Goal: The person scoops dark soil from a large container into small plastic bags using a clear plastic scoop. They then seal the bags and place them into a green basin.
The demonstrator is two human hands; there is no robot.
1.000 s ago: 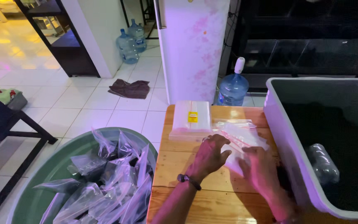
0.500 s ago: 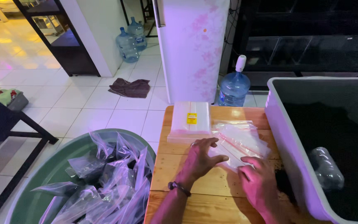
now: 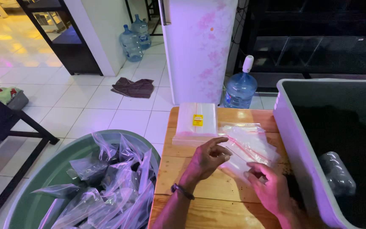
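Both my hands are on a loose pile of clear zip bags (image 3: 250, 142) lying on a small wooden table (image 3: 217, 208). My left hand (image 3: 206, 159) pinches the left edge of the top bag with thumb and fingers. My right hand (image 3: 270, 188) rests on the pile's near corner, fingertips pressing a bag. A neat stack of flat clear bags with a yellow label (image 3: 196, 123) lies just beyond, at the table's far left.
A large grey tub of dark soil (image 3: 289, 127) with a clear plastic bottle (image 3: 337, 174) in it stands right of the table. A green basin (image 3: 39, 199) with several filled clear bags sits lower left. A water jug (image 3: 240, 87), a cabinet and a floor cloth lie beyond.
My left hand slid left off the pile's middle to its left edge and now pinches a bag. My right hand shifted slightly toward me along the near corner.
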